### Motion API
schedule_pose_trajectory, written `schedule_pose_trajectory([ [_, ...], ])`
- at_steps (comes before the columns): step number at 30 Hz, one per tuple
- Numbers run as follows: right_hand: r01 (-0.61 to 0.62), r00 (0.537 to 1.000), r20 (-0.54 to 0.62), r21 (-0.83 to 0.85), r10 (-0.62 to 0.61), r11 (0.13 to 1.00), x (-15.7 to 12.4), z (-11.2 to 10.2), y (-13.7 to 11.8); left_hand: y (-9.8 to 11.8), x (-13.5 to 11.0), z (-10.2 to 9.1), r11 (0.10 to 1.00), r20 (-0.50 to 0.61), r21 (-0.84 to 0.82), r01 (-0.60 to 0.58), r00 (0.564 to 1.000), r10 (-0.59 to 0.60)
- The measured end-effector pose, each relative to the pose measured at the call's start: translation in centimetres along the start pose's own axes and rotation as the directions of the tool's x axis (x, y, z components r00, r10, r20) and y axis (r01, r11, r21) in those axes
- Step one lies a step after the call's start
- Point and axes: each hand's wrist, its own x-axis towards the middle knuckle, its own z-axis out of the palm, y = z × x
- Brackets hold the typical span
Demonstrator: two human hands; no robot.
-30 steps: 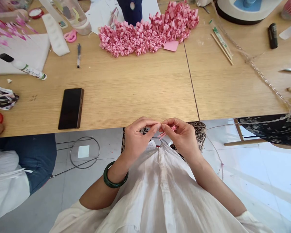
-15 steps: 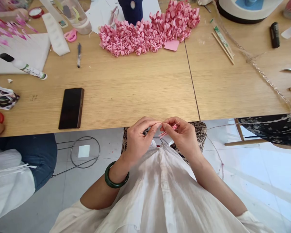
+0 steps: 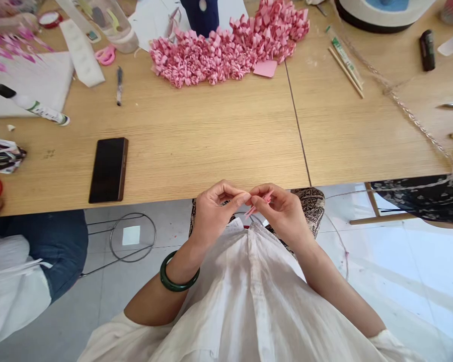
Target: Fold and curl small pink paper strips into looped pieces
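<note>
**A slender bundle of thin pink strips, paper by the look of it (image 3: 268,196), in a close fingertip pinch**

Head view: the bundle sits in the right hand (image 3: 285,213), just off the near edge of the pale brown wood-grain table (image 3: 207,141), above the lap. The right thumb and fingers are closed on it. The left hand (image 3: 214,211), with a dark green polished bangle (image 3: 179,271) at its wrist, has thumb and forefinger drawn narrow, their tips meeting the right fingertips; whether a strip end lies between them, I cannot tell.

To work these strips well, I would keep the right grip light, since they look easily creased, and let the left fingertips make only small moves close to the held part. Holding the loose ends clear of the thumbs should help too.

The bundle's long axis slants from near left to far right. Its loose ends point toward the near left, below the meeting fingertips; the other end runs far and right, in among the right fingers, which partly hide it.
</note>
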Motion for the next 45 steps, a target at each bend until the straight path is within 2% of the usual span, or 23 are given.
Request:
schedule_pose_trajectory([
  [3, -0.003, 0.999, 0.042, 0.035, 0.002, 0.999, -0.1, -0.3, 0.0, 0.2, 0.1, 0.1, 0.994, 0.000, -0.096, 0.044, 0.999, -0.045],
  [8, -0.048, 0.995, 0.090, 0.074, 0.042, 0.996, -0.3, -1.0, -0.2, 0.3, 0.4, 0.1, 0.981, 0.008, -0.161, 0.109, 0.994, -0.109],
  [13, -0.052, 0.996, 0.084, 0.138, 0.040, 0.989, -0.1, -0.9, -0.1, 0.1, 0.5, 0.0, 0.961, 0.066, -0.203, 0.186, 0.982, -0.176],
  [19, -0.014, 0.998, 0.059, 0.120, 0.007, 0.993, 0.1, -0.6, 0.3, 0.3, 0.4, 0.1, 0.937, 0.125, -0.253, 0.242, 0.968, -0.216],
  [24, -0.079, 0.994, 0.082, 0.151, 0.067, 0.985, -0.2, -0.8, -0.7, 0.4, 0.4, -0.1, 0.931, 0.136, -0.259, 0.258, 0.964, -0.230],
  [30, -0.112, 0.989, 0.115, 0.163, 0.094, 0.980, -0.3, -0.9, -0.9, 0.4, 0.5, 0.1, 0.918, 0.145, -0.294, 0.266, 0.962, -0.232],
  [36, -0.060, 0.995, 0.092, 0.177, 0.044, 0.982, -0.2, -0.5, -0.3, 0.7, 0.4, 0.5, 0.918, 0.186, -0.300, 0.259, 0.960, -0.210],
  [41, -0.040, 0.998, 0.048, 0.152, 0.033, 0.988, -0.2, -0.5, -0.4, 0.2, 0.2, 0.4, 0.943, 0.112, -0.295, 0.154, 0.986, -0.126],
  [45, -0.033, 0.999, 0.038, 0.127, 0.028, 0.991, -0.2, -0.7, -0.5, 0.2, 0.0, -0.1, 0.979, 0.032, -0.175, 0.110, 0.994, -0.106],
])
